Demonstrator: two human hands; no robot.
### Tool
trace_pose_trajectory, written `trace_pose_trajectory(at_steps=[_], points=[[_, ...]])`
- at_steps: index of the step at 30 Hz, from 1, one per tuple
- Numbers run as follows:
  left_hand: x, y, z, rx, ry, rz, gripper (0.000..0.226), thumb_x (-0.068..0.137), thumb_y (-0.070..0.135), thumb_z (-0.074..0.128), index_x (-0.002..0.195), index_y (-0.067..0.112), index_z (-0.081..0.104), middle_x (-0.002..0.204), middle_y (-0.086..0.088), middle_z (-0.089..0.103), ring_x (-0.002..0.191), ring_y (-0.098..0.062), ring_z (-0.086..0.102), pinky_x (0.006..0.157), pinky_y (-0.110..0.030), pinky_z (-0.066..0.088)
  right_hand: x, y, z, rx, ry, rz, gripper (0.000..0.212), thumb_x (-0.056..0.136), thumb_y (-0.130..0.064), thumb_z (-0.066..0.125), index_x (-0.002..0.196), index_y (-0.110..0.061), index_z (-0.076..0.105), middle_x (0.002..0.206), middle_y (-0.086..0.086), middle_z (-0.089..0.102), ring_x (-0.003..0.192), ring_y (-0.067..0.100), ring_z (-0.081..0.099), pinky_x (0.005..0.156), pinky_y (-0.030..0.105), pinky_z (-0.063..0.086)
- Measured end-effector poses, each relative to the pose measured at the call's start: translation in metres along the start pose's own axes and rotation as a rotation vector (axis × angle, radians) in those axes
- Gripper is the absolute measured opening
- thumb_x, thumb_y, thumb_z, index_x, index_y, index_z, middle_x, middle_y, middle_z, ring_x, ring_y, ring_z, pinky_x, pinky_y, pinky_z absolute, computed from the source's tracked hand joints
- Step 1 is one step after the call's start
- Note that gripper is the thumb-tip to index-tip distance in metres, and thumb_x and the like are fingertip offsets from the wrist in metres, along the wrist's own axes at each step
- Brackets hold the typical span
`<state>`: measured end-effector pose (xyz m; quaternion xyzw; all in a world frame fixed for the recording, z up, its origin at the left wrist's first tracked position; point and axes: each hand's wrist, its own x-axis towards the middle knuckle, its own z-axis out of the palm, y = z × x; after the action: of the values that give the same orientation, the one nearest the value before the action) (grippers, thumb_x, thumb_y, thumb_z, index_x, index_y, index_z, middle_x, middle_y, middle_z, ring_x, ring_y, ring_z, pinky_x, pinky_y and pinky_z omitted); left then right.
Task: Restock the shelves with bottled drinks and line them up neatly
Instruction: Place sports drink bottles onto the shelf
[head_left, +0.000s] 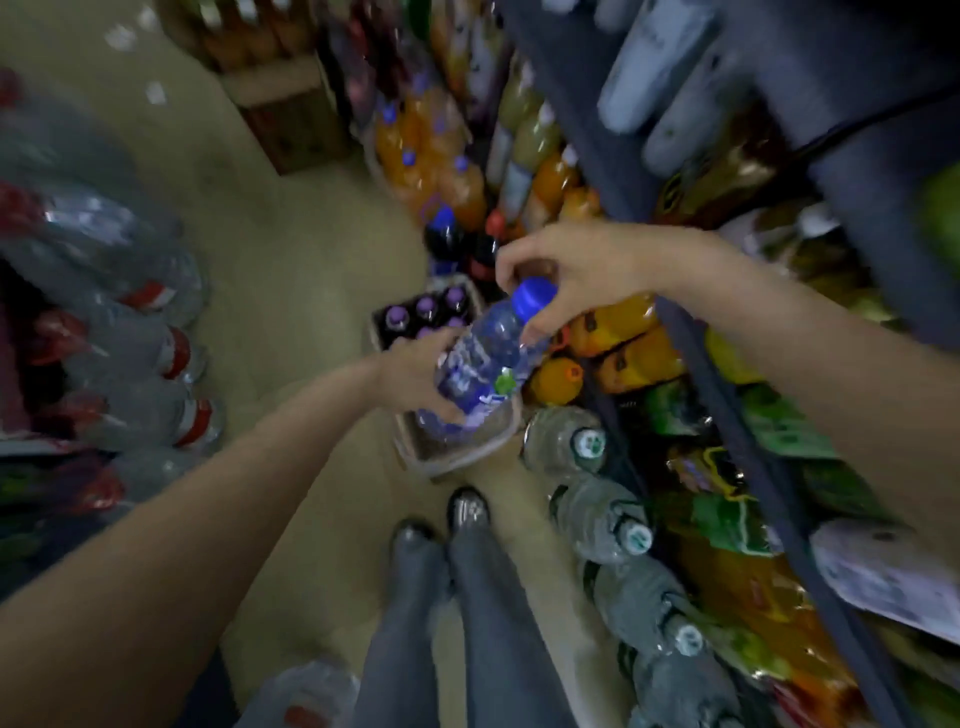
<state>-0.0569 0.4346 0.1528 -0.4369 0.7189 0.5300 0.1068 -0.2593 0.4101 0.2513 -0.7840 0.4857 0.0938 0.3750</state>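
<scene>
A clear water bottle (485, 358) with a blue cap and blue label hangs tilted in mid-air above the aisle floor. My left hand (415, 371) grips its lower body from the left. My right hand (566, 275) pinches its neck just under the cap. Below the bottle an open cardboard box (457, 452) sits on the floor. The dark shelf unit (727, 395) runs along the right, its lower levels filled with orange drink bottles (618, 322) and green packets.
A box of purple-capped bottles (426, 312) stands behind the open box. Large water bottles (597, 514) line the floor by the shelf. Shrink-wrapped bottle packs (119, 364) pile up on the left. My shoes (467, 509) stand on the beige floor between them.
</scene>
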Motion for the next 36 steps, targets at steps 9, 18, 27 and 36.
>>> trace_pose_trajectory(at_steps=[9, 18, 27, 36], points=[[-0.112, 0.183, 0.035, -0.237, 0.050, 0.309, 0.037, 0.071, 0.006, 0.077, 0.091, 0.028, 0.054, 0.089, 0.011, 0.064, 0.076, 0.006, 0.063, 0.077, -0.014, 0.049, -0.234, -0.058, 0.001, 0.839, 0.890, 0.311, 0.034, 0.084, -0.017, 0.065, 0.115, -0.014, 0.052, 0.083, 0.003, 0.062, 0.066, 0.012, 0.056, 0.057, 0.023, 0.047], [-0.217, 0.345, 0.131, -0.023, -0.076, 0.530, 0.037, 0.071, 0.029, 0.079, 0.101, 0.025, 0.058, 0.105, 0.001, 0.067, 0.090, -0.010, 0.063, 0.086, -0.025, 0.051, -0.441, -0.159, 0.090, 1.153, 1.119, 0.411, 0.023, 0.092, -0.037, 0.051, 0.094, -0.018, 0.063, 0.083, -0.002, 0.071, 0.073, 0.013, 0.064, 0.071, 0.026, 0.052], [-0.318, 0.533, 0.322, 0.334, -0.171, 1.087, 0.078, 0.046, 0.047, 0.084, 0.112, 0.023, 0.049, 0.109, 0.007, 0.061, 0.097, -0.006, 0.059, 0.086, -0.020, 0.047, -0.703, -0.222, 0.179, 0.767, 1.683, 0.532, 0.035, 0.072, -0.003, 0.076, 0.098, -0.022, 0.062, 0.098, 0.000, 0.070, 0.083, 0.006, 0.066, 0.080, 0.023, 0.055], [-0.372, 0.642, 0.594, 0.407, -0.258, 1.186, 0.063, 0.077, 0.027, 0.073, 0.130, 0.015, 0.042, 0.130, -0.002, 0.052, 0.119, -0.018, 0.050, 0.095, -0.027, 0.040, -0.953, -0.221, 0.334, 0.219, 1.643, 1.275, 0.067, 0.062, -0.033, 0.085, 0.109, -0.009, 0.045, 0.089, -0.003, 0.057, 0.078, 0.012, 0.052, 0.059, 0.021, 0.038]])
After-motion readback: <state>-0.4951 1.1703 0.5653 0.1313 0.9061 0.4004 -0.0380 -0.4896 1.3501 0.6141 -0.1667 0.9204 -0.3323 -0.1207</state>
